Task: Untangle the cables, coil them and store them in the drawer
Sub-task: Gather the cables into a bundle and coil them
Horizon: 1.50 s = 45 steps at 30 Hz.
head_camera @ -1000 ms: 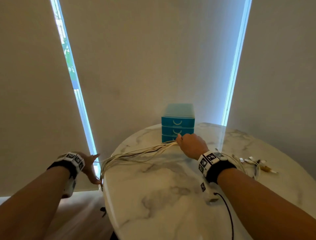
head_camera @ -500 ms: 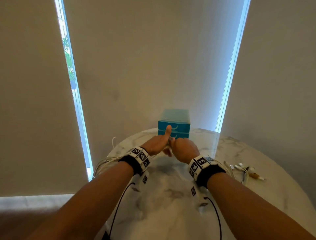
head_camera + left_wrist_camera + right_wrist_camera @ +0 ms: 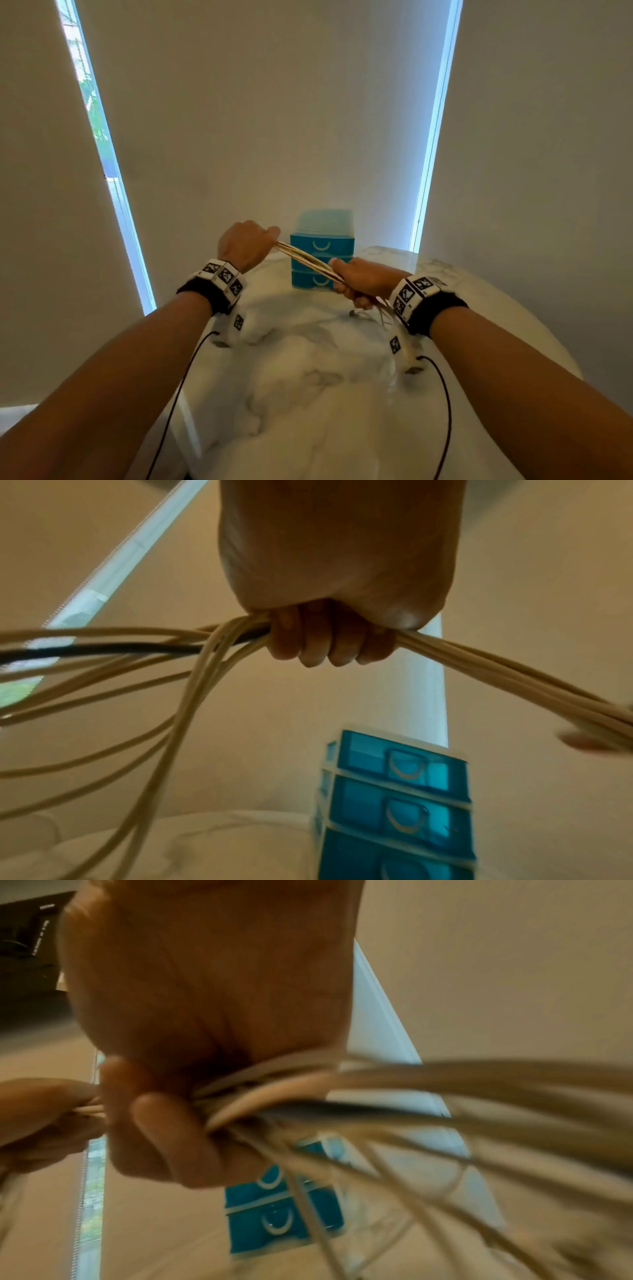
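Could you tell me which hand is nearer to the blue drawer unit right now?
Right hand, low before its lower drawers; left hand is raised beside the blue drawer unit.

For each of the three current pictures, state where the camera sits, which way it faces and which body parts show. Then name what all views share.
Head: on the head, facing forward and down at the table; both forearms, left hand, right hand.
Left wrist: under the wrist, looking along the fist gripping the cables.
Right wrist: under the wrist, facing the fist on that bundle; the left hand's fingers show at the left edge.
Shared: cables, blue drawer unit.
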### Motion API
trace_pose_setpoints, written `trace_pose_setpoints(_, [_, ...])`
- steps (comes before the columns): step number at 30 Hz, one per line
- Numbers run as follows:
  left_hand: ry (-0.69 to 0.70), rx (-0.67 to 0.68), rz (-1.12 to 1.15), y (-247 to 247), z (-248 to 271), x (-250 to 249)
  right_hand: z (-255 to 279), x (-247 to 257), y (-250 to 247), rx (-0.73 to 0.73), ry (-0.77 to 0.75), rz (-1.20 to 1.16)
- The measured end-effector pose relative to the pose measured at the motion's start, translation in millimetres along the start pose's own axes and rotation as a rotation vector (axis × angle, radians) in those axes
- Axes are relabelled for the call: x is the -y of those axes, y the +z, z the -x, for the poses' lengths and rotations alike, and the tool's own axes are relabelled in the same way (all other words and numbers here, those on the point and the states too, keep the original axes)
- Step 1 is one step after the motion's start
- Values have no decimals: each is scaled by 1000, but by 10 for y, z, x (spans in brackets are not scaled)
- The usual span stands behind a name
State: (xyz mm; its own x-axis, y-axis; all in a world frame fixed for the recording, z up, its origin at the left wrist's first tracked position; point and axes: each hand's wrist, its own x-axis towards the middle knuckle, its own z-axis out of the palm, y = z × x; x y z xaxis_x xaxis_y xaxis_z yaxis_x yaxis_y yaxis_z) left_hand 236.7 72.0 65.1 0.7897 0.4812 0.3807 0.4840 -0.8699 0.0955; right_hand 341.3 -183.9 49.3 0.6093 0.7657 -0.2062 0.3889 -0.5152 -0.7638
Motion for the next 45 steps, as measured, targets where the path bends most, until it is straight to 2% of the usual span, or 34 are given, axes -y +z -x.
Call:
trace_pose_setpoints(4, [-173,-54,55,-71,-92,459,112,-326,-311,-81,66,165])
trace_pose_setpoints(6, [-221,-39,56,-52,-114,519,151,-385,-380,-141,30,223])
trace_pose_setpoints(9, [-339,-98,200,-23,-173,513,208,-390,-370,-207,-26,357])
trace_pose_setpoints(12, [-363,-86,176,35,-229,690,291,-557,-465,-261,8,477])
trace_pose_setpoints(15, [-357,-41,126,122,-237,849,328,-785,-563,-344,64,429])
trace_pose_setpoints(17, [-375,-36,153,227,-218,859,293,-863,-522,-363,67,321])
trace_pose_setpoints(19, [-332,30,92,369,-168,853,249,-890,-428,-382,65,77])
trace_pose_setpoints(22, [-269,192,92,565,-107,840,204,-917,-275,-362,41,-410])
trace_pose_setpoints(24, [-279,319,133,618,-59,724,206,-876,-191,-305,38,-625])
trace_pose_setpoints(25, [-264,335,106,625,-59,653,201,-853,-145,-283,37,-689])
trace_pose_setpoints(27, [-202,183,39,536,-62,431,167,-827,-48,-252,48,-797])
trace_pose_setpoints(29, [10,-55,126,357,-31,100,128,-831,86,-228,57,-899])
trace_pose_setpoints(31, [291,-164,343,156,118,-413,93,-844,232,-206,65,-1007])
trace_pose_setpoints(32, [408,-132,453,79,237,-702,71,-850,296,-197,68,-1058])
trace_pose_setpoints(34, [554,48,598,49,477,-1196,58,-821,399,-174,60,-1163])
trace_pose_setpoints(36, [556,236,662,233,576,-1465,75,-770,430,-151,33,-1234])
trace_pose_setpoints(37, [515,277,667,369,563,-1486,88,-758,427,-134,10,-1259])
trace_pose_setpoints(39, [420,260,619,536,537,-1477,124,-770,378,-67,-55,-1326])
trace_pose_setpoints(42, [295,149,561,615,489,-1481,168,-801,286,41,-117,-1439])
trace_pose_setpoints(45, [205,177,608,647,390,-1471,188,-762,278,73,-200,-1465])
